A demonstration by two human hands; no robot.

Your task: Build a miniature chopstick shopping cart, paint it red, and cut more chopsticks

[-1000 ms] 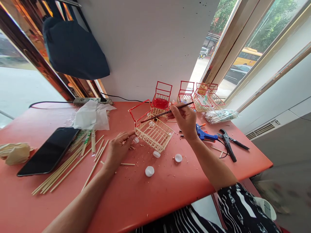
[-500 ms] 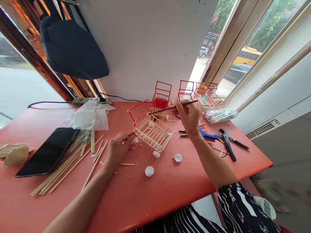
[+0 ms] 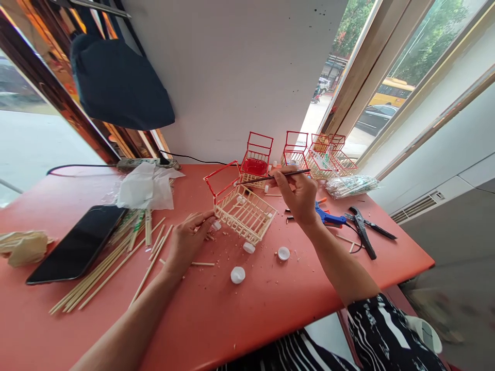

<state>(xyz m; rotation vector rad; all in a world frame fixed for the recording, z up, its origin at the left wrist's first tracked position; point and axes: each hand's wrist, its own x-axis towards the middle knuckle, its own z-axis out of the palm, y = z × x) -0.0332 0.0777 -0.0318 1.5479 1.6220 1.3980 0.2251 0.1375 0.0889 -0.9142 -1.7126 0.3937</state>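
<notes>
In the middle of the table stands a small cart (image 3: 247, 214) built of wooden sticks, with white bottle-cap wheels and a red-painted handle frame (image 3: 223, 181). My left hand (image 3: 192, 230) grips the cart's near left corner between thumb and fingers. Pinched in my right hand (image 3: 297, 193) is a thin dark paintbrush (image 3: 260, 180), its tip at the right side of the red handle frame. Behind the cart, a red container (image 3: 254, 166) of what looks like paint sits in another stick cart with a red frame.
Bamboo sticks (image 3: 112, 273) and a black phone (image 3: 75, 245) lie at the left. Two loose white caps (image 3: 237, 275) are near the front. A blue glue gun (image 3: 328, 216) and black pliers (image 3: 362, 232) lie right. More red-framed carts (image 3: 296, 147) stand by the wall.
My right hand has shifted slightly left and down, and the brush lies flatter, its tip still by the red handle frame. The left hand and the cart stay almost where they were.
</notes>
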